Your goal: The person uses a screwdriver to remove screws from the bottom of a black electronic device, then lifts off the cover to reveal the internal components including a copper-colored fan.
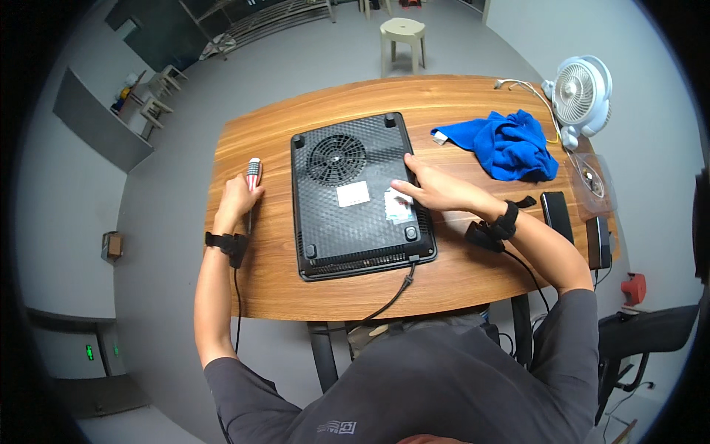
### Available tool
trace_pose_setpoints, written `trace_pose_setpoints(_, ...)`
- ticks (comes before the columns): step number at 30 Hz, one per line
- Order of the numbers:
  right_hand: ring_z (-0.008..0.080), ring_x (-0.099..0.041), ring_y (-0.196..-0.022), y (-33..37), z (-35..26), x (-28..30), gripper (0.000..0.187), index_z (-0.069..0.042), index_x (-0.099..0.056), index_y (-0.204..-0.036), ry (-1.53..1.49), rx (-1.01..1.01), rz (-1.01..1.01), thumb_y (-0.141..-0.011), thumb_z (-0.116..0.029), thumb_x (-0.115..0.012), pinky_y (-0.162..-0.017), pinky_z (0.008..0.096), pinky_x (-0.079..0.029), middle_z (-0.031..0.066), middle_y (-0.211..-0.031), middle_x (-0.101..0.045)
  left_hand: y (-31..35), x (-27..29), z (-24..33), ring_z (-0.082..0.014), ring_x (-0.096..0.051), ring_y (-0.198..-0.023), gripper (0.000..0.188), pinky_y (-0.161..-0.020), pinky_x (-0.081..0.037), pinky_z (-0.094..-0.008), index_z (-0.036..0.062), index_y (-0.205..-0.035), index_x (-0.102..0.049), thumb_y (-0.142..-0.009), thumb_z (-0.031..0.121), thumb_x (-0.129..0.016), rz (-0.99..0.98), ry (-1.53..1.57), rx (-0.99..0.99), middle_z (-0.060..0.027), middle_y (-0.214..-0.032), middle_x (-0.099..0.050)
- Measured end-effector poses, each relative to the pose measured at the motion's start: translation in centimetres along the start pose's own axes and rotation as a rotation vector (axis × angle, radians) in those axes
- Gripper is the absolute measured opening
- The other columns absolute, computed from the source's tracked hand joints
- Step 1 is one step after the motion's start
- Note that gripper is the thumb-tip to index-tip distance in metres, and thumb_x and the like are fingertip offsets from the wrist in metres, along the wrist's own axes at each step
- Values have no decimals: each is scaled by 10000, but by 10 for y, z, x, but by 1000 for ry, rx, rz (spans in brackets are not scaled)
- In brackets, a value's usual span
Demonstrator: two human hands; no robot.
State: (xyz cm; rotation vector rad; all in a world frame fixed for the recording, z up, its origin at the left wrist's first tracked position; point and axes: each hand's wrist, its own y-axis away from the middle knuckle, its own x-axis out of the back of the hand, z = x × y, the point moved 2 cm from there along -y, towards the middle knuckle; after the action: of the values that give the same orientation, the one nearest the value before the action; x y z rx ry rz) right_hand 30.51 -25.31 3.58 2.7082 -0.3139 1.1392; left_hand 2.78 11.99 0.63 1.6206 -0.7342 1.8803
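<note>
A black induction cooker (318,211) lies bottom side up on the wooden table, showing its round fan grille (336,159), corner feet and two labels. Its power cord (403,287) leaves from the near right corner. To the left of the cooker, my left hand (238,198) is closed round a screwdriver (254,172) with a red, white and black handle; its shaft points toward me, close to the tabletop. My right hand (440,185) grips the cooker's right edge, thumb over the upturned base. Its other fingers are partly hidden.
Right of the cooker lies a crumpled blue cloth (514,144). Beyond it stand a white fan (578,92) and a clear plastic tray (594,181). Two black boxlike items, one a slim case (557,216), lie near the right edge. A stool (403,33) stands past the table.
</note>
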Motion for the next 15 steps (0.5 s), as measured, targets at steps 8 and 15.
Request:
trace_pose_setpoints(8, 491, -547, -1278, 1, 10, -3, 807, 203, -375, -1405, 66, 20, 37, -1026, -483, -566, -1083, 449, -446, 442, -1338, -516, 5, 25, 26, -169, -649, -531, 312, -491, -535, -337, -60, -963, -675, -948, 250, -711, -173, 346, 127, -110, -728, -693)
trace_pose_setpoints(15, 539, -620, -1123, -8, 5, -6, 839, 229, -466, -1274, 103, 7, 8, -1016, -568, -522, -984, 511, -504, 470, -1158, -587, 55, 96, 117, -81, -619, -520, 322, -469, -528, -244, -32, -1076, -650, -970, 267, -706, -71, 727, -27, -62, -777, -687)
